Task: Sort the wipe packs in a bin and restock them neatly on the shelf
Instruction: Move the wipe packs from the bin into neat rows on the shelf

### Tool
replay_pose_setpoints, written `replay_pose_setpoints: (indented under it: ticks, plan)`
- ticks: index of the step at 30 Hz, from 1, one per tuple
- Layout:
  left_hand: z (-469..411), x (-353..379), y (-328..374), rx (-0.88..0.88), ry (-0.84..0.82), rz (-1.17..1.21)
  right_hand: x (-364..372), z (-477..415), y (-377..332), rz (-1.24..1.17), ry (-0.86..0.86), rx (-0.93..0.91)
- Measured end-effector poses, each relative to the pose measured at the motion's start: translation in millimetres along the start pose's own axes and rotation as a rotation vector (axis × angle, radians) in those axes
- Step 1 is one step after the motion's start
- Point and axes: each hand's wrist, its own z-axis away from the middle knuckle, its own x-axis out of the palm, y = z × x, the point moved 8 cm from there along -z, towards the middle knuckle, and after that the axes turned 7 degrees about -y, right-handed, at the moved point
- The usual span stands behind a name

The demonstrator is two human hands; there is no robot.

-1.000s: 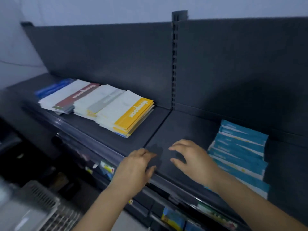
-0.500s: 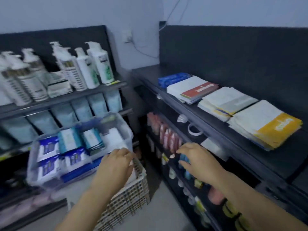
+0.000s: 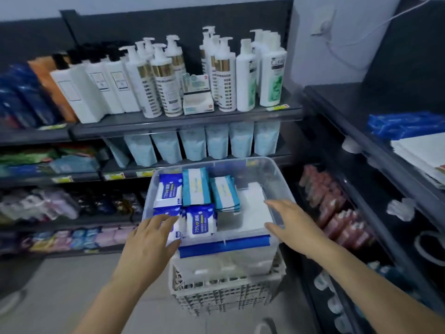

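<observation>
Clear bin [image 3: 228, 261] sits on top of a white lattice crate [image 3: 216, 297] on the floor, in the corner btw two dark shelf units; blue strip runs along the bin's near rim.

Wipe packs in the bin, by type: dark-blue/white packs [image 3: 168, 191] along the left wall & near-left corner; teal/white packs [image 3: 195, 186] upright in the middle towards the far wall, a 2nd teal stack just beside them on the right; flat white packs [image 3: 250, 208] fill the right side up to the right wall.

L hand [image 3: 149, 239]: over the near-left corner, fingers straight & close together, lying across a blue pack at the rim; gripping nothing; can't tell if it actually touches.

R hand [image 3: 293, 222]: at the bin's right rim nr the near-right corner, fingers spread, thumb apart, palm down; holds nothing.

Right-hand shelf [image 3: 337, 102]: blue packs [image 3: 404, 125] at the far end, white flat packs [image 3: 423, 153] next to them towards the near end.

Back shelf: white pump bottles [image 3: 216, 73] up top; pale-blue pouches [image 3: 192, 145] in a row below.
</observation>
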Motion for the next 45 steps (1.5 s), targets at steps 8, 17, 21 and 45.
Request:
replay_pose_setpoints:
  ticks: [8,17,21,45]
  plan:
    - [-86,21,-27,-0.158,-0.025,-0.025,21,-151,15,-0.018,-0.181,-0.026]
    - [-147,58,-37,-0.242,-0.099,0.05,81,-232,39,-0.288,-0.386,0.18]
    - [-172,70,-43,-0.186,-0.121,-0.003,99,-245,47,-0.442,-0.393,0.288]
    - [-224,101,-58,0.116,-0.152,0.202,129,-241,41,-0.54,-0.056,0.659]
